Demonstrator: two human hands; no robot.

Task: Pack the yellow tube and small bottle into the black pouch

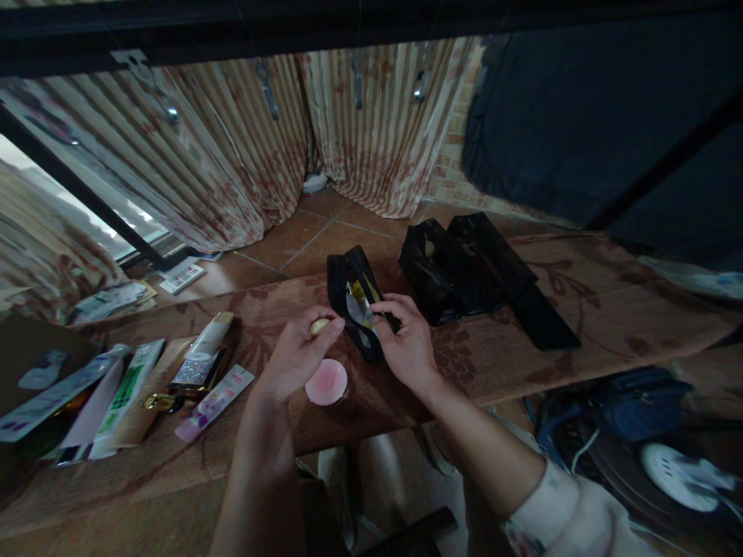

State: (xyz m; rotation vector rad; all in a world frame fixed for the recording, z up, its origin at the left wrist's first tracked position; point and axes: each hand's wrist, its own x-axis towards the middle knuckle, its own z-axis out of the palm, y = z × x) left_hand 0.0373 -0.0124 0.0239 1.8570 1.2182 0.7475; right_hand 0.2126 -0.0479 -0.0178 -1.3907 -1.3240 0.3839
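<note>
My left hand (299, 348) is closed around a small, pale yellow rounded object (319, 326); its exact kind is unclear. My right hand (406, 340) grips the right edge of a small black pouch (337, 272), which gapes upward on the cloth-covered table. Inside the pouch lie yellow and silvery items (361, 298), partly hidden by the rim and my fingers. Just below my left fingertips stands a round container with a pink top (326, 381). To the right of the pouch sits a larger black bag (433, 271) with its flap folded out.
Left on the brown patterned tablecloth (493, 371) are several cosmetic tubes (131, 394), a glittery bottle (197, 370) and a pink-and-white tube (214, 404). A cardboard box (23, 348) stands at the far left. A dark bar crosses overhead with hanging clips (358, 89). Curtains (232, 155) hang behind.
</note>
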